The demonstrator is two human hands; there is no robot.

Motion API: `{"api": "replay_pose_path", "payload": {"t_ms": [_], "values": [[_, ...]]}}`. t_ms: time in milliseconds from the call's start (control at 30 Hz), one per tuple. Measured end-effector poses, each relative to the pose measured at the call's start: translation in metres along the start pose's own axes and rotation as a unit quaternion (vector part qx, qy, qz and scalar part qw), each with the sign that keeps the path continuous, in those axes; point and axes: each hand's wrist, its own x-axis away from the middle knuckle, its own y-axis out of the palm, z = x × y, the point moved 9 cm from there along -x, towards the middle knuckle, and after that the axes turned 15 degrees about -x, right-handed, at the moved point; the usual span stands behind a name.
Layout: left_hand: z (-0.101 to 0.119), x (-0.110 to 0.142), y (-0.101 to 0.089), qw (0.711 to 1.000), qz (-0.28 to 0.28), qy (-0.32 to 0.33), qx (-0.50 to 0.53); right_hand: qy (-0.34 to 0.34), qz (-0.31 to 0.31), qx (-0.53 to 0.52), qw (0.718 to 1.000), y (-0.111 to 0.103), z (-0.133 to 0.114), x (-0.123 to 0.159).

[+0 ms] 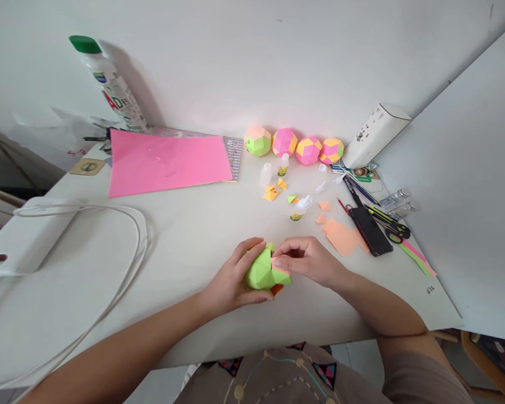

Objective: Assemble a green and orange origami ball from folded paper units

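Lower centre, I have the left hand (229, 276) cupping a green, faceted, gaping ball (260, 273), the right hand (309, 260) pinching its peach flap (281, 270).

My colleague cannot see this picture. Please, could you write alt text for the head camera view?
A person's left hand holds a partly open green paper polyhedron while the right hand pinches its peach flap at a white desk. Four multicoloured paper polyhedra stand along the wall.
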Motion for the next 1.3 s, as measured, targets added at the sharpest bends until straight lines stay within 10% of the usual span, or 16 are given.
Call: {"api": "replay_pose_path", "payload": {"t_ms": [1300], "values": [[0.01, 0.006, -0.009, 0.982, 0.072, 0.057, -0.167, -0.058, -0.024, 0.115, 0.991, 0.016, -0.014, 0.007]]}}
